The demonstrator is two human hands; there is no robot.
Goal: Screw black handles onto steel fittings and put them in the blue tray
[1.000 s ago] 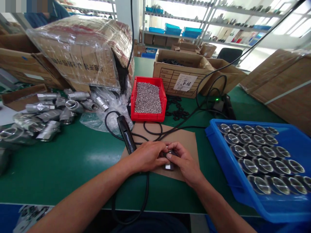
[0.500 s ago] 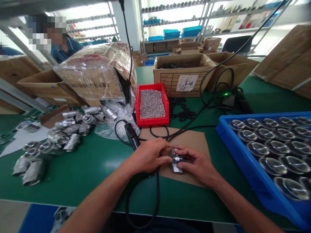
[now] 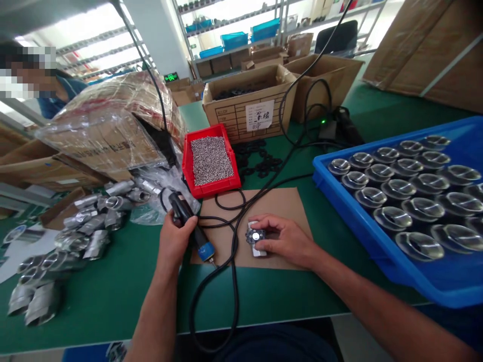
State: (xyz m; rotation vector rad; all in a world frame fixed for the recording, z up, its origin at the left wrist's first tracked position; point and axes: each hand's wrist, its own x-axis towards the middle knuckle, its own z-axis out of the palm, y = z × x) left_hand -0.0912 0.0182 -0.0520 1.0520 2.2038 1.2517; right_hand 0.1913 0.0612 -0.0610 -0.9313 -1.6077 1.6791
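Moved left across the cardboard sheet since a moment ago with the left hand, now grasping the black driver. With the right hand, pinching the metal fitting over the middle of the sheet.

Single head-worn view, slightly tilted; looks forward, down across nearby green table.
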